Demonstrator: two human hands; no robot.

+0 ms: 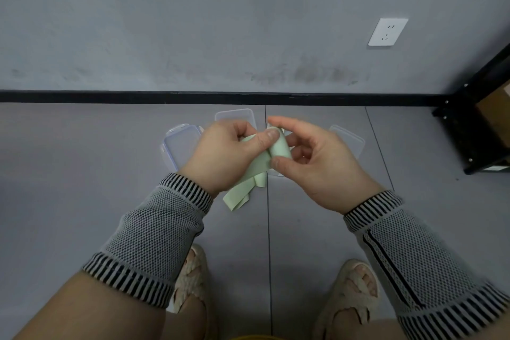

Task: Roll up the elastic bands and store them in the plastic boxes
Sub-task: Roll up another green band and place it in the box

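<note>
While pinched: band (pixel 280 148) between hands (pixel 271 159).

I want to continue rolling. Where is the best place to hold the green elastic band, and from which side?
Probably grip the rolled end of the green elastic band, pinching across its two open sides as the right hand does. The left hand holds the flat strip beside the roll; the loose tail hangs below and offers no firm hold.

Grey tiled floor (pixel 82 201), dark grout lines running away from the viewer; black skirting strip (pixel 193 96) at the foot of a grey wall (pixel 193 22). White wall socket (pixel 387 32), upper right; black metal shelf frame (pixel 469 119) at right edge; pair of cream woven sandals (pixel 350 301), bottom.
</note>
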